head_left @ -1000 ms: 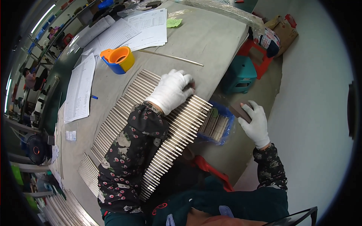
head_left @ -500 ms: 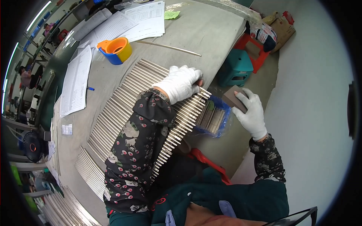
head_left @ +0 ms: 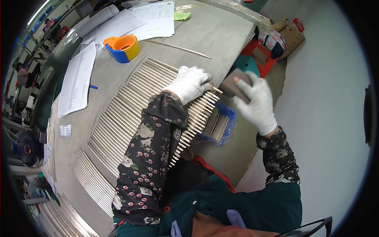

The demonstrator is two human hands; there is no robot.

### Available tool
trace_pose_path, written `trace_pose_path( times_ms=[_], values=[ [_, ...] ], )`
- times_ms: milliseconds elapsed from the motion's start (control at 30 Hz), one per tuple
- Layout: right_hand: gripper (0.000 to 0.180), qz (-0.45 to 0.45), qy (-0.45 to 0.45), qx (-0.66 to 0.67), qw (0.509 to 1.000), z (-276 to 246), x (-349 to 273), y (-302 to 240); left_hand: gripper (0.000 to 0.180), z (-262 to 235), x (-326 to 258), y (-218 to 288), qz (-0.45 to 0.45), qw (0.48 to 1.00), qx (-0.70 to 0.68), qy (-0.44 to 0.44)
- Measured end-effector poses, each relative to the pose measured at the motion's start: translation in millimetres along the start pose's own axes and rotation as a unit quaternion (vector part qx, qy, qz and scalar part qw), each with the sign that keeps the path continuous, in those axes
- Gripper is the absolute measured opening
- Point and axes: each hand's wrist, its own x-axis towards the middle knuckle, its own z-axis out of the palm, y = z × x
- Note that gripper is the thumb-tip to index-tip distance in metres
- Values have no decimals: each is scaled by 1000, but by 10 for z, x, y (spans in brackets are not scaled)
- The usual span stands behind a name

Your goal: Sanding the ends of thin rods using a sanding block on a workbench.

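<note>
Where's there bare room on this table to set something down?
The widest bare patch of table lies beyond the thin rod, between the green note and the table's right edge. A narrower strip runs between the left paper sheet and the row of rods. It's crowded under the left hand, over those rods, and far left, where papers overlap.

We saw the right hand (head_left: 256, 103) and its brown block (head_left: 233, 83) only in motion blur, and they hid much of the teal stool (head_left: 248, 64). The floral left sleeve (head_left: 146, 158) and left hand (head_left: 190, 84) covered stretches of the metal rods (head_left: 118, 115) from us. The lower edge cut off the long strips (head_left: 67, 217). Print on the papers (head_left: 154, 19) was too small for us to read.
</note>
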Motion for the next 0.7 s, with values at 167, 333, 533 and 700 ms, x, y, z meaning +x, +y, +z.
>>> trace_pose_path(
  times_ms=[167, 333, 533, 700],
  values=[
    [47, -75, 59, 128, 987, -43, -34, -17, 24, 24, 44, -27, -22, 998, -22, -46],
    [50, 86, 16, -80, 993, 34, 32, 329, 18, 62, 18, -16, -1, 1000, -11, 7],
    [45, -16, -5, 27, 1000, -30, 42, 95, 18, -93, 59, 59, -63, 993, -73, -69],
    [42, -91, 50, 117, 988, -148, 52, -84, 19, -59, 43, 33, -43, 996, -65, -44]
  ],
)
